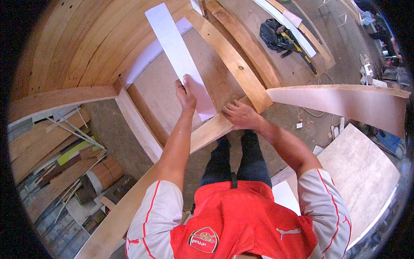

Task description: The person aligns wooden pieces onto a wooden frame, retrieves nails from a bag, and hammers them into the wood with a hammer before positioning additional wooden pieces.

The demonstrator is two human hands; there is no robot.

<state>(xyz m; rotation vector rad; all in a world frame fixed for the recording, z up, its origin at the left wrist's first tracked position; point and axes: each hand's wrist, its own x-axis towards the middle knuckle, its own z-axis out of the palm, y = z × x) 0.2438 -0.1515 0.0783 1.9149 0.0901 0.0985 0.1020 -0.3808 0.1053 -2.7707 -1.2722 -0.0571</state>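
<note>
A long white board (179,52) lies slantwise across the wooden frame, its near end by the front rail. My left hand (186,93) grips this board by its left edge, the thumb on top. My right hand (239,114) is curled over the pale wooden front rail (207,137), just right of the board's near end; its fingertips are partly hidden. To the right, a knotty wooden slat (237,64) spans the same frame and meets the rail beside my right hand.
A plank wall (82,43) rises at the far left. One long board (336,101) juts out to the right. A black plastic bag (272,36) and yellow-handled tool (297,47) lie beyond the frame. Wood offcuts (51,168) fill the left; a pale sheet (353,172) lies at right.
</note>
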